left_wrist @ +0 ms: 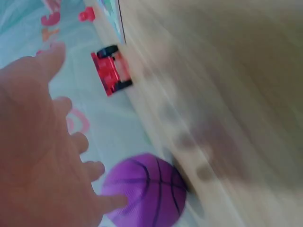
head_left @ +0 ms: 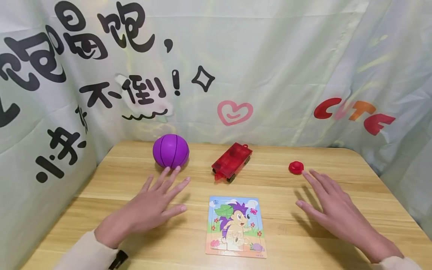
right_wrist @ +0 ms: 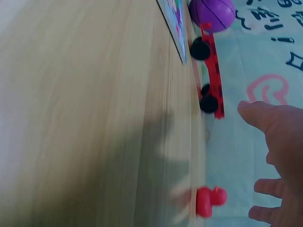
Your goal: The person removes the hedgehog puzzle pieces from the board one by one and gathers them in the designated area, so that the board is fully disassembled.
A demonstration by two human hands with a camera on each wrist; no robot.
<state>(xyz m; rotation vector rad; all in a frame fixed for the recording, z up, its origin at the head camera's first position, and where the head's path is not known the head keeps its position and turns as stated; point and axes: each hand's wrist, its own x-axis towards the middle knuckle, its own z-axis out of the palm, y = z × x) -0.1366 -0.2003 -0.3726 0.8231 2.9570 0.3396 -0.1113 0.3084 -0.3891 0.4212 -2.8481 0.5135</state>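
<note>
Hovering over surface (head_left: pixel 189 240): left hand (head_left: pixel 148 208), right hand (head_left: pixel 341 215), fingers extended, thumbs apart. Red cart (head_left: pixel 233 161) near back edge, long axis slanting front-left to back-right. Purple ball (head_left: pixel 171 150) toward back-left corner, red piece (head_left: pixel 296 167) toward back-right.

The ball (head_left: pixel 170 151) is coloured purple and crossed by thin black lines. The toy cart (head_left: pixel 233 160) is rendered in glossy red, its wheels (head_left: pixel 231 178) in black; the small toy (head_left: pixel 296 167) is plain red. On the puzzle (head_left: pixel 236 227), a purple-haired hedgehog with a green leaf is printed among red flowers, under a blue sky. The tabletop (head_left: pixel 273 180) is patterned with light-brown wood grain. The cloth (head_left: pixel 270 56) is tinted pale grey-green, lettered in black, red, pink and orange, marked with a pink heart (head_left: pixel 235 112), and apparently streaked with faint yellow, though this is blurred.
</note>
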